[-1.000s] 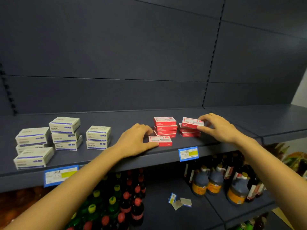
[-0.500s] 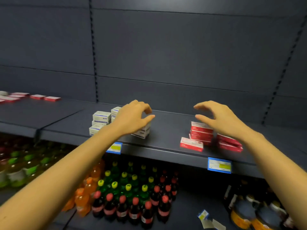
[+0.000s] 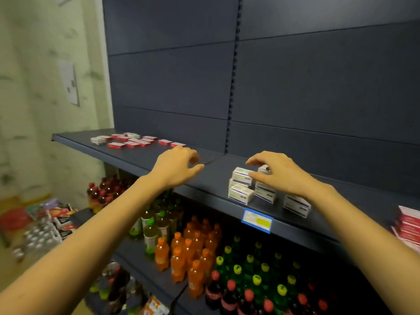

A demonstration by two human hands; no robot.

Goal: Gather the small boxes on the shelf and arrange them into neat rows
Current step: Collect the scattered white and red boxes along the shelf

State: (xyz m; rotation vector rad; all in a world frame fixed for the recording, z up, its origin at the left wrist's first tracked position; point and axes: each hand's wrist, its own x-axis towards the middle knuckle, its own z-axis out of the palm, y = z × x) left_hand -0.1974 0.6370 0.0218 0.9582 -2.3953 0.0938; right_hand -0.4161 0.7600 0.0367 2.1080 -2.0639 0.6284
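Several small red boxes (image 3: 133,141) lie scattered flat on the far left part of the dark shelf (image 3: 145,159), with one white box (image 3: 98,140) at their left end. Stacks of white boxes (image 3: 241,189) stand near the shelf's front edge in the middle. Stacked red boxes (image 3: 409,223) show at the right border. My left hand (image 3: 178,168) hovers over bare shelf between the scattered red boxes and the white stacks, fingers loosely curled, holding nothing. My right hand (image 3: 280,175) is spread in front of the white stacks, thumb beside the top box; no grip is visible.
A blue and yellow price tag (image 3: 256,220) hangs on the shelf edge. Below stand rows of orange bottles (image 3: 181,253), green-capped and red-capped bottles (image 3: 250,278). A pale wall (image 3: 45,87) and goods on the floor (image 3: 41,223) lie to the left.
The view has swung left along the shelf. Both hands left the red stacks and travelled left; the right one is now at the white boxes, the left one beyond them.
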